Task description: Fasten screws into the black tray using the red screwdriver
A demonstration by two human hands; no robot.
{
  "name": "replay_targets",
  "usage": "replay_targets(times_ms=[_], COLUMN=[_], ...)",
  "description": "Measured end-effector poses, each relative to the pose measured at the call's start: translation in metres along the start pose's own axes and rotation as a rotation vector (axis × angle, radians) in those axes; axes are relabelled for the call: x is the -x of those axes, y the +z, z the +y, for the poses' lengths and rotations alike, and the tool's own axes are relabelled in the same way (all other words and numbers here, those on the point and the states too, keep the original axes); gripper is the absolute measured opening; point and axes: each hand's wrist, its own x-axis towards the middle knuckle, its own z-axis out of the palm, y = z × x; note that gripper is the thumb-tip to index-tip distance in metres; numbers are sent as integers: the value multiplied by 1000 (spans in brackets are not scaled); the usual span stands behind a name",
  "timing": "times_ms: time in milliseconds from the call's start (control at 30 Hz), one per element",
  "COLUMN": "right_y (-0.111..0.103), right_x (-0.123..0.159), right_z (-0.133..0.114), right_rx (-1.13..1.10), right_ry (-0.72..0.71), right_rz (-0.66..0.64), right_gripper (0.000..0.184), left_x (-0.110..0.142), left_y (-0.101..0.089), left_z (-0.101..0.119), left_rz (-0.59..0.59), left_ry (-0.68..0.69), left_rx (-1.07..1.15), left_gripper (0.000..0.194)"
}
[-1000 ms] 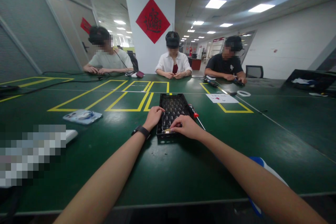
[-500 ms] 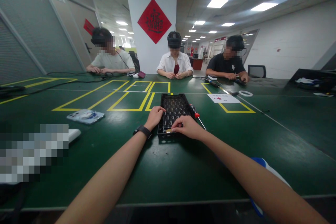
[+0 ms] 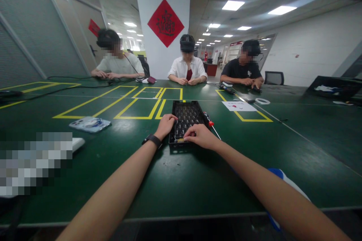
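In the head view a black open-topped case (image 3: 188,115) with rows of small fittings inside lies on the green table straight ahead. My left hand (image 3: 166,125) grips its left wall, fingers curled over the rim; a dark band circles that wrist. Over the case's near right corner, my right hand (image 3: 200,135) is closed in a pinch. Its fingertips meet beside a small yellowish piece (image 3: 180,140) at the near end of the case. What they pinch is too small to make out. Along the case's right side lies a screwdriver (image 3: 210,123) with a red and black handle.
A phone (image 3: 89,124) and a blurred white object (image 3: 77,144) lie to the left. At right are a paper sheet (image 3: 239,106), a white ring (image 3: 263,101) and a blue-white item (image 3: 278,175) near the front edge. Three people sit across the table, their hands on its far side.
Both hands keep nearly the same place on the case, with only slight finger movement at the right fingertips. The whole view shifts a little as the head moves.
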Motion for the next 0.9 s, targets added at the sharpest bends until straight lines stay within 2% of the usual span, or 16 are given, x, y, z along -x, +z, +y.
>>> replay_targets(times_ms=[900], right_y=[1], right_x=[-2], right_z=[1], right_rx=[-25], right_ry=[26], right_rz=[-35], right_gripper=[18], left_x=[-1], left_y=[3], left_z=[-7], left_rz=[20], left_ry=[4], left_rx=[15], left_gripper=[28])
